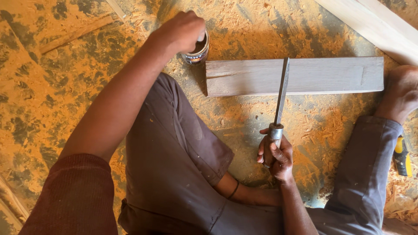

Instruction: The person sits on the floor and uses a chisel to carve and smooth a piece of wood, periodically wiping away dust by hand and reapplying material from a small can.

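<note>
My left hand (182, 31) is closed over the top of a small round tin (197, 51) that stands on the sawdust-covered floor, just left of a flat grey wooden board (322, 75). My right hand (275, 154) grips the handle of a long metal chisel (281, 93). Its blade points away from me and lies across the middle of the board. My bare right foot (400, 93) rests against the board's right end.
Orange sawdust and shavings (318, 126) cover the floor all around. A pale plank (374, 24) lies diagonally at the top right. A yellow-and-black tool (402, 157) lies by my right leg. Thin wood strips (74, 34) lie at the top left.
</note>
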A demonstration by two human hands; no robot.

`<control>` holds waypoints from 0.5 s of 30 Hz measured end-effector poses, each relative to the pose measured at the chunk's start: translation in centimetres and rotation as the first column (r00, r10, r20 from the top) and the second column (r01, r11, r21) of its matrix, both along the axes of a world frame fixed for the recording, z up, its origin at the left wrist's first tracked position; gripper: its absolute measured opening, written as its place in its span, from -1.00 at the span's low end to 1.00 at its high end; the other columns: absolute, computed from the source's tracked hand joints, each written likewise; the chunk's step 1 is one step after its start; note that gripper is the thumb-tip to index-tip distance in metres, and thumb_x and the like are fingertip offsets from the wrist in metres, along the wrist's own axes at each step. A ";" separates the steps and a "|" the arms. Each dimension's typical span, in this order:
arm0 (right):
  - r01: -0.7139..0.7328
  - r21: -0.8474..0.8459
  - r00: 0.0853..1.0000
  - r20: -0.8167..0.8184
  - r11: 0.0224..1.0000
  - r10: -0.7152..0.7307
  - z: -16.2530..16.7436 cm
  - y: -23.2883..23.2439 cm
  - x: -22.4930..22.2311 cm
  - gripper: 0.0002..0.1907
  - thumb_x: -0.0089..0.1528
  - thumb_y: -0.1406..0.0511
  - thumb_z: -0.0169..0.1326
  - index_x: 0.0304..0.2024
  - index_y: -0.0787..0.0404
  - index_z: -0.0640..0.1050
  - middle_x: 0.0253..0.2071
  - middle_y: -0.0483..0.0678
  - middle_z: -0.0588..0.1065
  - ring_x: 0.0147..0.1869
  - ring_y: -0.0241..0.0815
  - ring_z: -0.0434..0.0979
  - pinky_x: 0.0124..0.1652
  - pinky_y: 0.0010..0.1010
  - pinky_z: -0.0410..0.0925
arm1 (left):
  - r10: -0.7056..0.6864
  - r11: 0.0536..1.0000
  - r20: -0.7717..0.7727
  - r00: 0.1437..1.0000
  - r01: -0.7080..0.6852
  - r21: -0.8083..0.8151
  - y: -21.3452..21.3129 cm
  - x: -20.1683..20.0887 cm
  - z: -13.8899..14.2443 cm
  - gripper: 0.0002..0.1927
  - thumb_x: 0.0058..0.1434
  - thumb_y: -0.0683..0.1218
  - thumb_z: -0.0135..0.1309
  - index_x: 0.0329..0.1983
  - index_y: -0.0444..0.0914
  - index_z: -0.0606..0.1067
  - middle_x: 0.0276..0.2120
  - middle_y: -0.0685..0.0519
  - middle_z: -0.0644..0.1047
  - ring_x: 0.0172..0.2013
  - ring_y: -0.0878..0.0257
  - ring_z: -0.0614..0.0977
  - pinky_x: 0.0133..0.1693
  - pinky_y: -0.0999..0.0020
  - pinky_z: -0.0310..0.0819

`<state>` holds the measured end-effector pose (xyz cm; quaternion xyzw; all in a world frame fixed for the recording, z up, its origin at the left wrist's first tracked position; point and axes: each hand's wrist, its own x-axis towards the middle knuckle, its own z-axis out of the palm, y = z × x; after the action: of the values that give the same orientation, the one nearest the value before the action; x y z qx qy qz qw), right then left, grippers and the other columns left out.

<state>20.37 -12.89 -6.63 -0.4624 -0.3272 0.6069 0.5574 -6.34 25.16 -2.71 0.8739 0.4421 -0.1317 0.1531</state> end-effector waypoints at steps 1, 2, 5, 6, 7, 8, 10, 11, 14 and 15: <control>-0.002 -0.009 1.000 -0.001 1.000 0.002 0.0 0.0 0.0 -0.35 0.36 0.06 0.10 0.22 0.50 0.38 -0.44 0.02 0.49 -0.50 -0.20 0.52 -0.47 -0.41 0.42 | -0.023 1.000 -0.005 1.000 0.023 0.001 -0.2 0.0 -0.3 -0.73 0.14 -0.36 0.25 -0.07 -0.44 0.56 -0.22 -0.27 0.59 -0.31 0.05 0.70 -0.41 0.31 0.71; -0.004 -0.019 1.000 -0.002 1.000 0.004 -0.1 0.0 0.0 -0.36 0.35 0.06 0.10 0.22 0.49 0.38 -0.44 0.02 0.48 -0.50 -0.20 0.53 -0.47 -0.41 0.43 | -0.044 0.999 -0.021 0.999 0.045 0.017 -0.4 -0.1 -0.7 -0.81 0.21 -0.37 0.18 -0.10 -0.45 0.57 -0.26 -0.27 0.59 -0.35 0.08 0.70 -0.45 0.32 0.70; -0.015 -0.008 1.000 0.001 1.000 0.015 -0.2 0.1 -0.1 -0.37 0.36 0.06 0.09 0.21 0.49 0.38 -0.44 0.02 0.49 -0.51 -0.21 0.52 -0.49 -0.41 0.43 | -0.136 0.982 -0.084 0.987 0.145 0.121 -0.9 -0.3 -1.7 -0.89 0.31 -0.41 0.06 -0.17 -0.48 0.58 -0.34 -0.26 0.58 -0.45 0.13 0.68 -0.55 0.39 0.65; -0.015 -0.009 1.000 0.006 1.000 0.015 -0.3 0.1 -0.1 -0.37 0.36 0.06 0.09 0.21 0.49 0.39 -0.44 0.02 0.49 -0.51 -0.20 0.52 -0.49 -0.41 0.42 | -0.183 0.961 -0.119 0.976 0.204 0.189 -1.0 -0.4 -2.0 -0.89 0.28 -0.42 0.06 -0.18 -0.49 0.58 -0.35 -0.27 0.57 -0.47 0.13 0.66 -0.59 0.42 0.63; -0.014 -0.012 1.000 0.010 1.000 0.014 -0.3 0.1 -0.1 -0.37 0.37 0.07 0.09 0.21 0.50 0.39 -0.44 0.02 0.49 -0.51 -0.20 0.52 -0.49 -0.42 0.42 | -0.228 0.931 -0.157 0.961 0.263 0.252 -1.1 -0.5 -2.2 -0.88 0.26 -0.42 0.06 -0.19 -0.49 0.58 -0.36 -0.28 0.55 -0.50 0.14 0.65 -0.63 0.46 0.61; -0.013 -0.016 1.000 0.013 1.000 0.013 -0.3 0.1 -0.1 -0.37 0.37 0.07 0.09 0.21 0.50 0.39 -0.44 0.02 0.49 -0.51 -0.20 0.52 -0.48 -0.42 0.42 | -0.225 0.938 -0.166 0.960 0.259 0.230 -1.1 -0.5 -2.3 -0.89 0.29 -0.42 0.05 -0.19 -0.50 0.58 -0.38 -0.27 0.54 -0.51 0.15 0.65 -0.62 0.45 0.59; -0.017 -0.020 1.000 0.026 1.000 0.018 -0.4 0.1 -0.1 -0.36 0.36 0.05 0.09 0.21 0.49 0.39 -0.44 0.01 0.49 -0.51 -0.21 0.53 -0.49 -0.43 0.42 | -0.219 0.950 -0.181 0.959 0.252 0.187 -1.1 -0.3 -2.4 -0.89 0.34 -0.41 0.03 -0.18 -0.51 0.58 -0.41 -0.25 0.51 -0.53 0.17 0.64 -0.60 0.44 0.55; -0.021 -0.022 0.999 0.033 1.000 0.021 -0.4 0.1 -0.1 -0.36 0.36 0.05 0.09 0.21 0.49 0.39 -0.44 0.01 0.49 -0.51 -0.21 0.53 -0.49 -0.43 0.42 | -0.207 0.963 -0.162 0.965 0.230 0.139 -1.0 -0.2 -2.4 -0.90 0.34 -0.39 0.05 -0.15 -0.51 0.56 -0.41 -0.25 0.51 -0.53 0.19 0.62 -0.61 0.43 0.58; -0.003 -0.016 1.000 0.028 1.000 0.004 -0.4 0.1 0.0 -0.35 0.36 0.05 0.10 0.21 0.50 0.39 -0.45 0.02 0.49 -0.53 -0.21 0.51 -0.51 -0.43 0.39 | -0.159 0.986 -0.141 0.977 0.165 0.036 -0.3 0.2 -2.0 -0.89 0.36 -0.32 0.06 -0.11 -0.51 0.52 -0.41 -0.24 0.51 -0.55 0.23 0.58 -0.64 0.39 0.63; -0.004 -0.010 1.000 0.023 1.000 0.005 -0.4 0.2 0.0 -0.35 0.36 0.05 0.10 0.21 0.50 0.39 -0.45 0.02 0.49 -0.52 -0.21 0.51 -0.51 -0.43 0.40 | -0.148 0.989 -0.156 0.977 0.151 0.006 -0.1 0.3 -1.9 -0.88 0.39 -0.30 0.04 -0.12 -0.51 0.51 -0.41 -0.25 0.51 -0.55 0.25 0.56 -0.63 0.37 0.63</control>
<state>20.34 -12.74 -7.05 -0.4716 -0.3316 0.6045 0.5498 -6.03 25.03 -4.62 0.8931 0.3870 -0.2065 0.1000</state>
